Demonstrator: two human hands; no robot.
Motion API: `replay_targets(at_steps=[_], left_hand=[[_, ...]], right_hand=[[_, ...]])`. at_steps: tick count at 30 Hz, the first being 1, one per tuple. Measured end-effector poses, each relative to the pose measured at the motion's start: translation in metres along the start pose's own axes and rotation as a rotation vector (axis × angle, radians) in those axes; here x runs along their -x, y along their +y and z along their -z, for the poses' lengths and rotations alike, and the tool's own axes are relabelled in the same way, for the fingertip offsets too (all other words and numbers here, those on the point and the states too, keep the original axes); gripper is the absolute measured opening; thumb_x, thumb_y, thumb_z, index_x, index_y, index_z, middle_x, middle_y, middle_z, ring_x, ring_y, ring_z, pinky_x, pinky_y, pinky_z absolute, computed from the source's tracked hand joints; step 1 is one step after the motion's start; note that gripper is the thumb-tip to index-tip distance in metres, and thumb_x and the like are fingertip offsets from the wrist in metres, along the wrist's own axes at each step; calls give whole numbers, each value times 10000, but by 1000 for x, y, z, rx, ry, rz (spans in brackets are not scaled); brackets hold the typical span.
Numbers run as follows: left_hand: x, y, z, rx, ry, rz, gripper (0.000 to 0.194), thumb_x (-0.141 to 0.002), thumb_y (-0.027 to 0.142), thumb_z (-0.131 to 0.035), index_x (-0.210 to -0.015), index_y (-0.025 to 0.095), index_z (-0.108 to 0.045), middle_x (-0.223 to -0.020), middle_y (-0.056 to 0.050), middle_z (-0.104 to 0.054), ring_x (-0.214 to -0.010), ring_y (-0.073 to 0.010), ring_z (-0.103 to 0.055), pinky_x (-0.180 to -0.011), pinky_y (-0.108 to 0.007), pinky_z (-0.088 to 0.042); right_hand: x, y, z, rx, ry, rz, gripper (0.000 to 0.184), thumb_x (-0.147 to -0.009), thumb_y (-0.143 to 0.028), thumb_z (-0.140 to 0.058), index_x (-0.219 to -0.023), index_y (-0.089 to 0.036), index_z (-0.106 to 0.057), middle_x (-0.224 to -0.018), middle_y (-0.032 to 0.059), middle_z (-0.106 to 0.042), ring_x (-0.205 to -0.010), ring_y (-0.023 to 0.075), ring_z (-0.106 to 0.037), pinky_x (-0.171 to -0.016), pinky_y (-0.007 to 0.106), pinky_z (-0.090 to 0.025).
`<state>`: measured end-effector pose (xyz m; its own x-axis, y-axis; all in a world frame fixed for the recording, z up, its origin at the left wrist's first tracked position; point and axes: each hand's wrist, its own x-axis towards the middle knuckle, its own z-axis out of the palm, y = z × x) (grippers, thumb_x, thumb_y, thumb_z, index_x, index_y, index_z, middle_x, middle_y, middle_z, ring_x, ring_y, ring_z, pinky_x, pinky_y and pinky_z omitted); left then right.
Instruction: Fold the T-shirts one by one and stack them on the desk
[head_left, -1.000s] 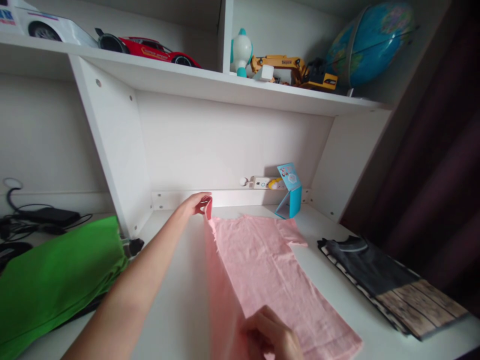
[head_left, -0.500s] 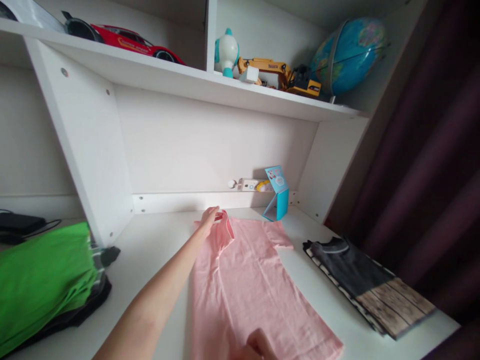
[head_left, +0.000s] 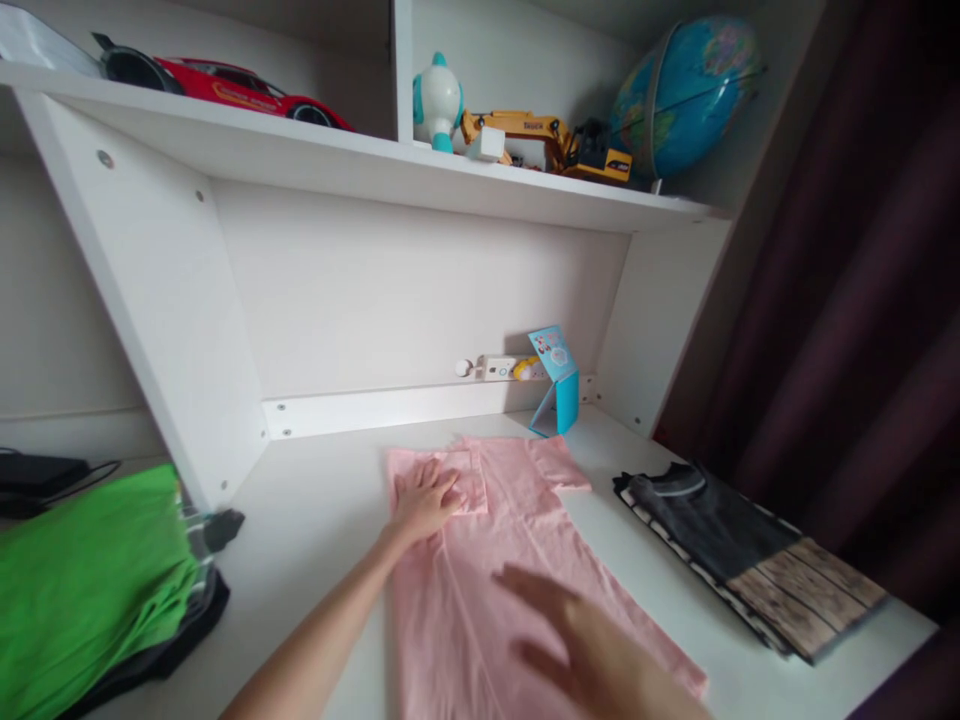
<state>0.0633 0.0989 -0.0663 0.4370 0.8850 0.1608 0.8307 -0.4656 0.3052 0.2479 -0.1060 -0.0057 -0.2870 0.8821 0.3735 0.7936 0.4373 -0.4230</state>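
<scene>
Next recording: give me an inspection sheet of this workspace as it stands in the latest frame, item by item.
Surface: white desk beneath a white shelf unit.
Things: pink T-shirt lies flat, folded over at its upper left.
Grips: left hand rests flat on the folded part; right hand is open and blurred over the lower shirt.
Clutter: green cloth at left; folded dark garment at right; blue card stand at back.
Cables: black cable at far left.
Surroundings: red toy car, toy excavator, globe on the shelf; dark curtain at right.

A room in a home: white shelved desk, globe, dark curtain (toy excavator and red toy car).
</scene>
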Motion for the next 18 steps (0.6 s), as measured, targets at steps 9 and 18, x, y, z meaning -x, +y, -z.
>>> replay_targets(at_steps=[9,18], left_hand=[[2,2,4,-66,1,3,513,-784,551,-385,-1267,378,-396,-1442,-24,-224,-1309,-307,-149,-951,-658,-83],[3,1,4,40,3,7,530,-781,527,-424,-1283,365,-377,-1433,-30,-249,-1311,-306,-150,-970,-646,-15]], right_hand=[[-101,169,26,249,-63,-863,306,-848,-324,-524,-1086,-132,-527,-1097,79,-549,-963,191,-548,-823,400,-451],[-113,180,18,94,59,-942,267,-873,-312,-483,-1057,-127,-542,-1047,57,-559,-870,158,-571,-725,319,-484]])
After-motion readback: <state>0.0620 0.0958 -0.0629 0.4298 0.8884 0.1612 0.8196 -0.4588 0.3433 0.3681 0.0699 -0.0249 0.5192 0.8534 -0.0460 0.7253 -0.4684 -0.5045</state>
